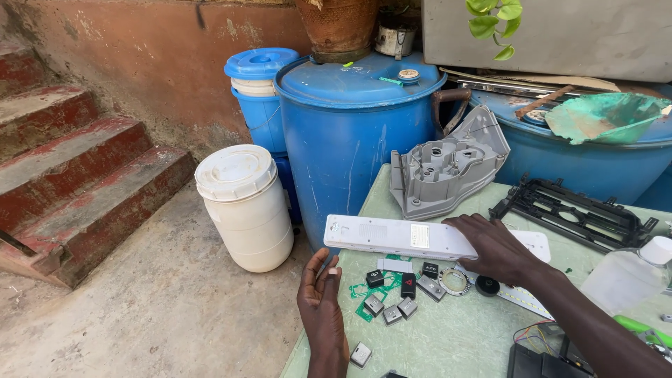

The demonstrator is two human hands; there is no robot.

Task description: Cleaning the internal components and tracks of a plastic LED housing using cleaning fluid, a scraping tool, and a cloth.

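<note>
My right hand [498,246], fingers spread, presses the long white plastic housing [413,238], lying left-right across the green table [455,343]; my left hand [322,301] hovers open.

Worn red-painted concrete steps [77,175] climb beside a stained reddish plaster wall [161,63]; bare grey concrete floor [140,315] lies below, seemingly outdoors in soft daylight.

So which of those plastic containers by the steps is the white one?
The squat white jar with the white screw lid, standing on the concrete floor nearest the red steps. The big drum and the smaller lidded bucket behind it are both blue.
</note>
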